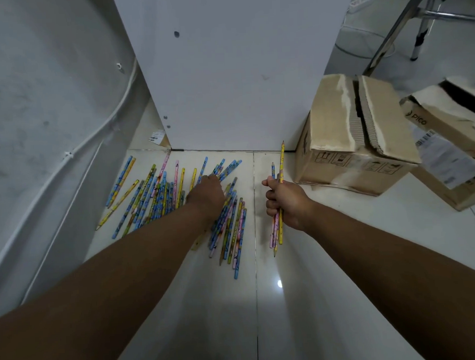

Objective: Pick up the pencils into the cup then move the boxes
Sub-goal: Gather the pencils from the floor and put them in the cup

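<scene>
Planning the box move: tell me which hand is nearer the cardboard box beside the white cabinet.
Right. The right hand, gripping a few pencils, is just left of the box; the left hand is farther left, on the pencil pile.

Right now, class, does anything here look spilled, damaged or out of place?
Yes. Loose pencils lie strewn over the floor tiles before the white cabinet. The near cardboard box and the PICO-marked box beside it have ragged, torn top flaps.
</scene>
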